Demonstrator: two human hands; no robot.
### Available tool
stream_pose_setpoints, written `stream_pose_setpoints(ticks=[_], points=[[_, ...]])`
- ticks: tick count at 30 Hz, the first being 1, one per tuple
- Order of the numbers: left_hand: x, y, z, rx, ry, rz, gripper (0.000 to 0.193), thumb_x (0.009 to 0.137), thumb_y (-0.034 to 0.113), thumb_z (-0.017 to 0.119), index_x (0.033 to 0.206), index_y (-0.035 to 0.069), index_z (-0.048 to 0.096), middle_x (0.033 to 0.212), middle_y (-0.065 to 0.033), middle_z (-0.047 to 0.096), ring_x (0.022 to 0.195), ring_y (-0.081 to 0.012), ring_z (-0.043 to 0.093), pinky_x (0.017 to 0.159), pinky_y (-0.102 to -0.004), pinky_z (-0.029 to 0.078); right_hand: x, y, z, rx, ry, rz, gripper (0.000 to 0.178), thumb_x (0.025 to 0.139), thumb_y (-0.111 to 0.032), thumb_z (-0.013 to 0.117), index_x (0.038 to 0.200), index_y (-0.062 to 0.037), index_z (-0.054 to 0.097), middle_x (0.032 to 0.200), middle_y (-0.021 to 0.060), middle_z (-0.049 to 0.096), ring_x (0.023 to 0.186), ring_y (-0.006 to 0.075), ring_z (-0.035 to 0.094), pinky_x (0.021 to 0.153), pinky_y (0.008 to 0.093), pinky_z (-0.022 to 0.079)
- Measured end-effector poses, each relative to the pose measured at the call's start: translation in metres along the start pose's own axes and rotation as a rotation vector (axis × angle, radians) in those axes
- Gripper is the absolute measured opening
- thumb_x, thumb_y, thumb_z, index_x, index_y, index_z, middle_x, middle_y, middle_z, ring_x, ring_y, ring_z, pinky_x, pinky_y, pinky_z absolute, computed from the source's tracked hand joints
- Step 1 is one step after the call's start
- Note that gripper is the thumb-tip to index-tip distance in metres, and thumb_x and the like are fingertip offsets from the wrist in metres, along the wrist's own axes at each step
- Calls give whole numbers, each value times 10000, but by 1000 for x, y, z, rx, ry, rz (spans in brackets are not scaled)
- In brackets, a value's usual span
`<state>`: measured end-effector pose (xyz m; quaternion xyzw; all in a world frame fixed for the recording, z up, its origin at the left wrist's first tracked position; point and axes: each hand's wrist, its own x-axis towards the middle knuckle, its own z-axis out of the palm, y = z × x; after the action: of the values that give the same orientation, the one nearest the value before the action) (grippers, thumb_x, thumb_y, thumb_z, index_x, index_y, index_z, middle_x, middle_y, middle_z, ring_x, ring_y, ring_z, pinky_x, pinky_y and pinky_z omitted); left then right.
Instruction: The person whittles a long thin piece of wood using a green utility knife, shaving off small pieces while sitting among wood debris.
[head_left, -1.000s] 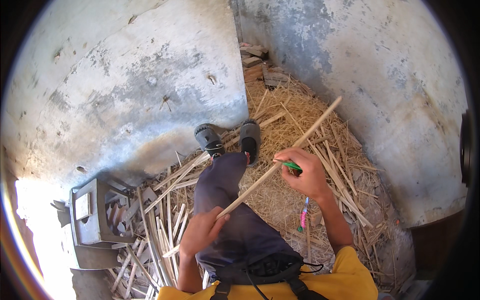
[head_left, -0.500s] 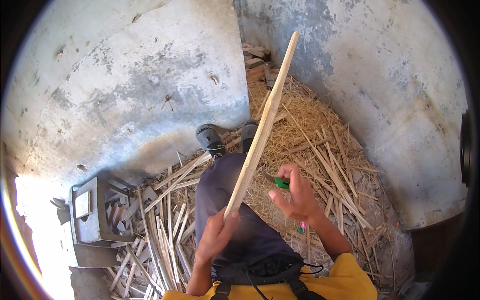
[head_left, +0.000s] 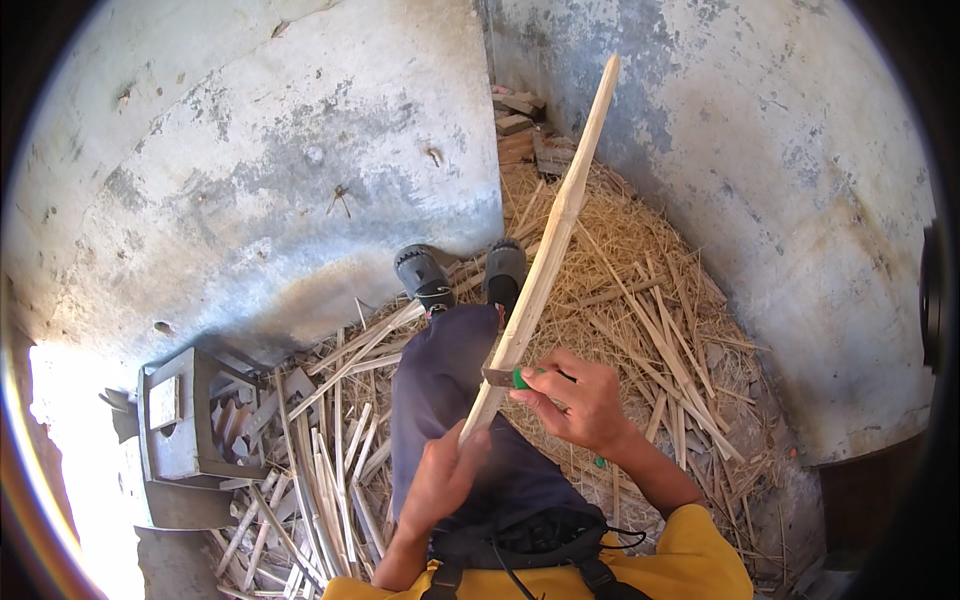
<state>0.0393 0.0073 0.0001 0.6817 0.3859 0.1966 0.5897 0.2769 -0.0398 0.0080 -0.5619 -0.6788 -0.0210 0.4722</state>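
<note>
My left hand [head_left: 442, 480] grips the lower end of a pale wooden strip [head_left: 543, 270], which slants up and rightward over my leg [head_left: 430, 400], its tapered tip well apart from both hands. My right hand [head_left: 580, 402] clasps a green-handled knife [head_left: 521, 378], its blade across the strip. Open room lies above the straw [head_left: 622, 232] between my right arm [head_left: 657, 472] and the right wall [head_left: 790, 250]; loose strips [head_left: 322, 480] crowd my left

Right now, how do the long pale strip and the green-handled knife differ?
The pale strip is far longer than the knife. The strip is pale tan; the knife has a dull grey blade and green handle. The left hand grips the strip near its lower end, while the right hand holds the knife. Both are hand-held.
</note>
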Motion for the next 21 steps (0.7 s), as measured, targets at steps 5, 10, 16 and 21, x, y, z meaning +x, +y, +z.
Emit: stream_pose_setpoints(ticks=[5,10,16,21], points=[[-3,2,5,30,30,2,242,1125,183,545,1108,-33,654,763,-92,643,702,-148,607,673,-352,498,0,-3,-1,-38,31,4,202,878,-202,879,1037,-104,804,811,38,663,562,179,631,474,329,459],[-3,8,5,47,29,-14,258,1128,192,534,1074,-34,647,749,-93,631,688,-159,596,672,-364,498,0,-1,1,-56,75,6,217,845,-175,891,1036,-110,811,800,39,664,573,177,634,481,335,466],[-5,0,9,21,61,52,364,1153,305,513,947,23,616,694,22,536,606,-62,461,553,-279,390,1,0,3,-68,99,-28,198,841,-171,892,1015,-119,813,787,31,661,573,184,636,483,339,468],[-5,-1,10,51,81,49,342,1150,274,511,940,25,615,698,25,531,608,-54,454,549,-272,381,-2,6,7,-75,91,-16,244,800,-166,922,1012,-128,807,790,42,689,562,197,638,479,334,460]])
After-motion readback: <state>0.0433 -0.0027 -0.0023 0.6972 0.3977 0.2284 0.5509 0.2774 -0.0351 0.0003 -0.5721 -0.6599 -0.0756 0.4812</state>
